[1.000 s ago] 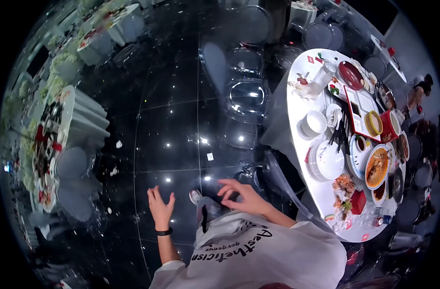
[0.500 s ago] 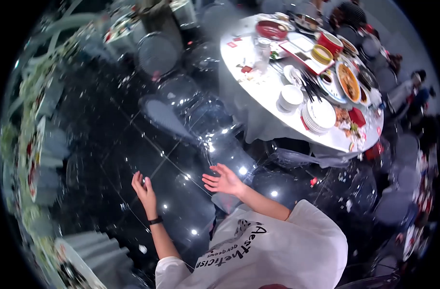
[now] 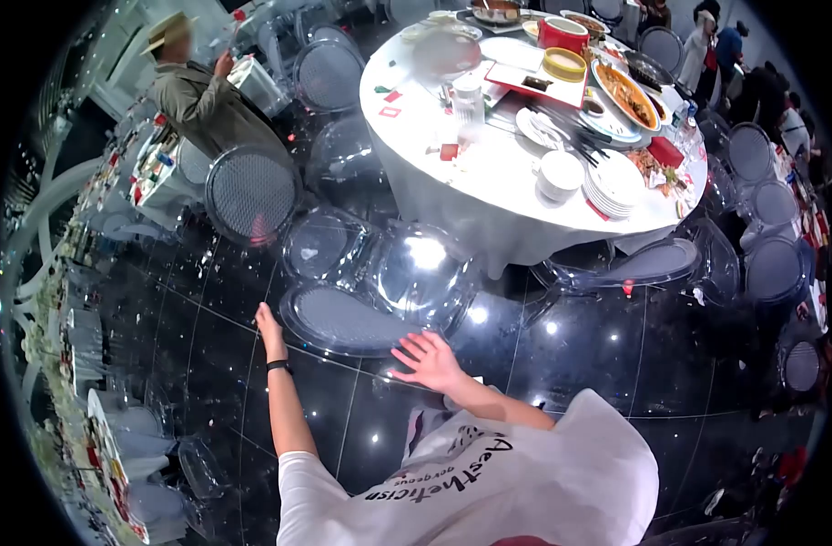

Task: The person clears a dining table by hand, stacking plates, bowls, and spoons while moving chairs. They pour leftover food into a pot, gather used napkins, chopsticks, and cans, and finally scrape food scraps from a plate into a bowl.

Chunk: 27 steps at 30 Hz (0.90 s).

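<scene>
My left hand (image 3: 268,329), with a black band at the wrist, reaches forward over the dark tiled floor; it is seen edge-on, its fingers stretched out. My right hand (image 3: 431,362) is open with fingers spread, and nothing lies in it. Just beyond both hands stands a clear plastic chair with a grey oval pad (image 3: 343,317). Farther ahead is a round table with a white cloth (image 3: 425,187). On it are stacked white bowls (image 3: 559,175), a stack of white plates (image 3: 613,184), a clear pitcher (image 3: 468,102) and an orange-filled oval platter (image 3: 624,93).
A person in a hat and dark coat (image 3: 207,105) stands at the upper left by a grey-backed chair (image 3: 252,194). Another clear chair (image 3: 648,262) is against the table's near side. Scraps dot the glossy floor (image 3: 607,364). More people are at the upper right.
My view has swung, so the table sits farther left and higher. The person in the hat has come into view. Both hands stay raised, the left now turned more edge-on.
</scene>
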Tool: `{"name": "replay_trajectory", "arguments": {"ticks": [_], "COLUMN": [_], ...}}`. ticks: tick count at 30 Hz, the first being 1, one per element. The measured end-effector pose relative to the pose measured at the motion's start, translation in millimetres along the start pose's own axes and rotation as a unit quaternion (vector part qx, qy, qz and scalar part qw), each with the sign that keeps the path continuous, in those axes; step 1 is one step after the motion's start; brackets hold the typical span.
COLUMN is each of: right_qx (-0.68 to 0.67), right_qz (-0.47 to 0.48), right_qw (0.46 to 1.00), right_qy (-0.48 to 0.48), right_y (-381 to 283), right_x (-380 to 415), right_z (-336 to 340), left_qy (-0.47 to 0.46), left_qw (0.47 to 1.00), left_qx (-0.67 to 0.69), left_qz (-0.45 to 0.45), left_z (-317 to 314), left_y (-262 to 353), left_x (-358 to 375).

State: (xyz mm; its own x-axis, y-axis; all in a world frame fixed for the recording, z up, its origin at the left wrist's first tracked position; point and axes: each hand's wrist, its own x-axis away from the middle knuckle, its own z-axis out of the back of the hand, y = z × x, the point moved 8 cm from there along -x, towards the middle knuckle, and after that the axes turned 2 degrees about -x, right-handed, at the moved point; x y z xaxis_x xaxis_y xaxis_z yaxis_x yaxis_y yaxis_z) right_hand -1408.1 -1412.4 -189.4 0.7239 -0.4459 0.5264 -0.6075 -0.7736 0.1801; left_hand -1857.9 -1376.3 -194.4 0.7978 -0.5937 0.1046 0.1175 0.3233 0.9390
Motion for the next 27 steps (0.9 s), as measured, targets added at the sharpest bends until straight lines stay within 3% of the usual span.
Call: {"name": "replay_trajectory", "arguments": {"ticks": [3,6,9,13,14,21,27], "right_qx": [0.015,0.020,-0.032,-0.139,-0.158,-0.040,0.003], "right_qz": [0.013,-0.013,0.042,0.180,0.212,0.331,0.396], "right_qw": [0.996,0.987,0.986,0.960,0.949,0.896,0.850], "right_qy": [0.089,0.160,0.160,0.160,0.168,0.292,0.346], "right_y": [2,25,44,40,39,20,-14], "right_x": [-10,-16,-38,-56,-58,-32,22], "right_z": [2,6,2,11,14,28,62], "left_qy": [-0.110,-0.263,-0.289,-0.397,-0.387,-0.349,-0.365], "left_qw": [0.984,0.929,0.903,0.886,0.896,0.928,0.925], "left_qx": [0.064,0.152,0.148,0.068,0.059,-0.127,-0.109], "left_qz": [0.127,0.210,0.282,0.228,0.211,0.036,-0.007], "left_z": [-40,-81,-98,-133,-136,-128,-145], "left_y": [-29,-54,-64,-67,-75,-8,-8], "left_x": [-29,-62,-89,-111,-113,-40,30]}}
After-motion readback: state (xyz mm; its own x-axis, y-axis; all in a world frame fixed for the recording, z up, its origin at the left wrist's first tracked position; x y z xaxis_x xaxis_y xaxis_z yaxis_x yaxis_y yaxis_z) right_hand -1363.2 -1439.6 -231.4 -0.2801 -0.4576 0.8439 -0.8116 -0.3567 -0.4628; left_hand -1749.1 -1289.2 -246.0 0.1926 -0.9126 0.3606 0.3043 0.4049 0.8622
